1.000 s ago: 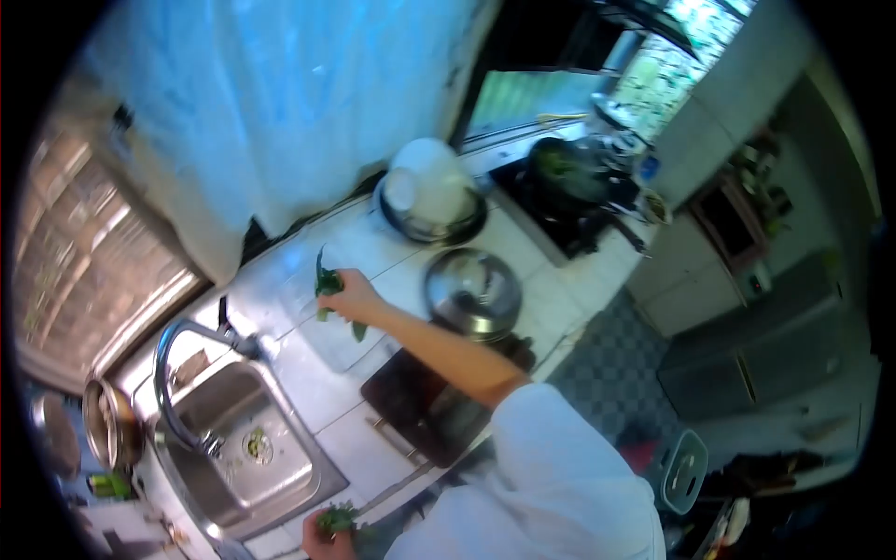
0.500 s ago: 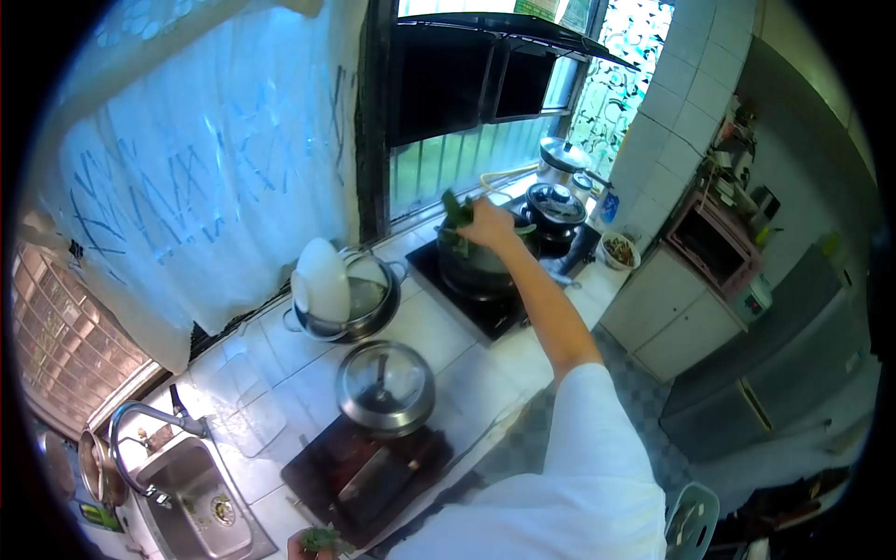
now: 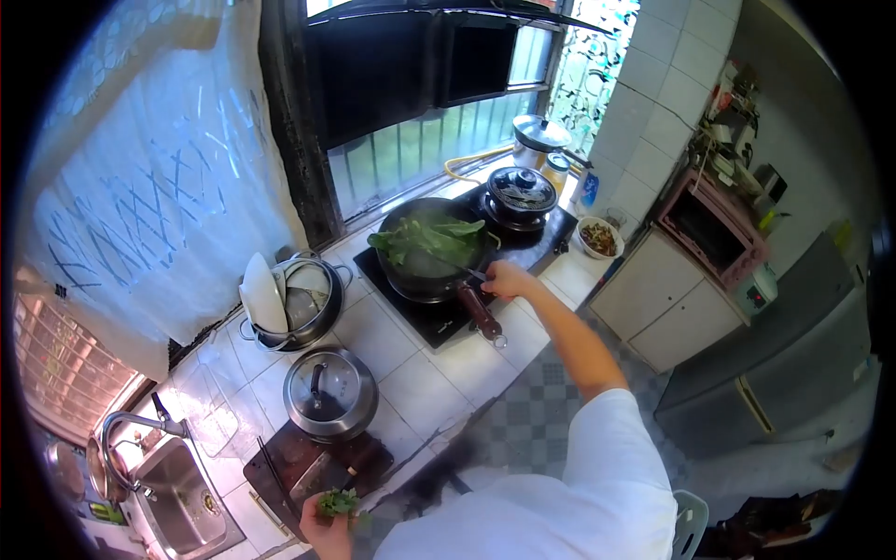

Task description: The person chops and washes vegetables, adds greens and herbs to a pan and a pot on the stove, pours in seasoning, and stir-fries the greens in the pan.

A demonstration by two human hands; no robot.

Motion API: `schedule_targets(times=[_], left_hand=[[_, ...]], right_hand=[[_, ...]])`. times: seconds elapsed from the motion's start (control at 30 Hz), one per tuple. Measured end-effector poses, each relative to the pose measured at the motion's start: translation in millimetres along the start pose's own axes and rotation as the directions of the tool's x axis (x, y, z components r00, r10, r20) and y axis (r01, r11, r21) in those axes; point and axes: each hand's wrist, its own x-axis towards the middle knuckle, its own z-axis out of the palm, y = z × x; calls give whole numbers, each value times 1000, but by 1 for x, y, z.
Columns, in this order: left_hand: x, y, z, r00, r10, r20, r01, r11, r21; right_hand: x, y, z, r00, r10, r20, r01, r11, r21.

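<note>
Near the stove, my right hand (image 3: 507, 280) is closed round the handle of a cooking utensil (image 3: 474, 273), whose thin shaft runs into the wok; its far end is hidden under leaves. Large green leaves (image 3: 431, 239) lie heaped in the dark wok (image 3: 425, 285) on the black stove (image 3: 439, 325). The wok's dark red handle (image 3: 479, 312) points toward me, just beside my right hand. Low in the view, my left hand (image 3: 327, 530) grips a small bunch of leafy greens (image 3: 338, 504) close to the board's edge.
A lidded glass-top pot (image 3: 521, 194) sits on the rear burner, near a bowl of food (image 3: 598, 239). On the counter stand a colander with dishes (image 3: 303, 303) and a lidded pan (image 3: 329, 397). A cleaver (image 3: 317, 474) lies on a dark board (image 3: 364, 459). The sink (image 3: 187, 504) is at left.
My right hand has let go of leaves over the wok and moved down and right onto the utensil. My left hand, with its greens, has come further into view.
</note>
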Motion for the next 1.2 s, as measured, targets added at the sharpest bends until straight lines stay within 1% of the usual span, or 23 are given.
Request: schedule_targets(times=[0.1, 0.13, 0.2, 0.23, 0.27, 0.33, 0.4, 0.47, 0.5, 0.53, 0.6, 0.63, 0.67, 0.73, 0.77, 0.83, 0.87, 0.93, 0.97, 1.0, 1.07, 1.13, 1.2], left_hand=[[3, -3, 2, 998, 31, 45, -32, 999, 17], [2, -4, 4, 998, 29, 55, -30, 999, 22], [-6, -1, 9, 994, 98, -42, -96, 994, 48], [-15, 13, 11, 987, 163, -9, -159, 973, 167], [-20, 15, 15, 986, 164, -15, -159, 972, 172], [-25, 10, 19, 977, 208, -42, -182, 922, 342], [-26, -7, 25, 980, 182, -78, -152, 943, 295], [-25, -10, 49, 946, 280, -166, -191, 891, 412], [-22, -14, 61, 936, 310, -167, -226, 892, 392], [-20, -23, 66, 933, 311, -182, -220, 892, 394], [-22, -42, 83, 943, 199, -266, -99, 933, 346], [-26, -26, 115, 910, 281, -304, -144, 903, 404], [-28, -23, 130, 913, 257, -317, -118, 910, 397], [-33, -45, 150, 913, 296, -281, -304, 953, 16], [-39, -46, 158, 906, 295, -305, -302, 953, 25], [-49, -12, 196, 913, 164, -374, -93, 975, 201], [-53, -11, 203, 913, 148, -381, -78, 978, 193], [-53, -11, 221, 840, 298, -454, -127, 921, 369], [-51, -14, 226, 815, 57, -577, 44, 986, 159], [-52, -7, 237, 790, 39, -612, 91, 979, 180], [-56, -9, 245, 810, 93, -579, 36, 978, 207], [-56, 2, 261, 824, 87, -559, 27, 981, 192], [-52, 13, 276, 823, 81, -563, 10, 988, 156]], right_hand=[[1, 13, 0, 992, 88, -90, -67, 976, 206], [2, 24, -3, 991, 97, -93, -75, 974, 212], [15, 54, -14, 940, 231, -252, -104, 896, 432], [21, 69, -20, 924, 241, -298, -133, 930, 342], [28, 83, -24, 926, 237, -293, -129, 930, 343], [44, 102, -34, 900, 294, -320, -268, 955, 125], [62, 110, -43, 902, 283, -326, -263, 959, 106], [83, 107, -56, 901, 292, -320, -307, 952, 4], [103, 112, -61, 912, 285, -296, -314, 948, -54], [122, 115, -61, 905, 248, -346, -292, 953, -82], [157, 122, -64, 917, 139, -374, -225, 954, -198], [174, 128, -61, 928, 99, -358, -191, 954, -230], [191, 131, -58, 937, 57, -345, -153, 954, -258], [214, 130, -54, 959, 69, -273, -145, 952, -269], [221, 133, -48, 959, 23, -284, -110, 949, -294], [232, 139, -43, 962, -42, -268, -51, 943, -329], [236, 142, -42, 953, -45, -299, -48, 954, -295], [236, 144, -48, 937, -24, -348, -51, 977, -206], [208, 128, -67, 913, -56, -403, -20, 983, -183], [202, 125, -76, 903, -46, -428, -10, 992, -128], [175, 104, -103, 858, -164, -487, 145, 986, -77], [161, 79, -120, 842, -298, -450, 285, 953, -99], [157, 51, -123, 861, -393, -324, 385, 918, -92]])
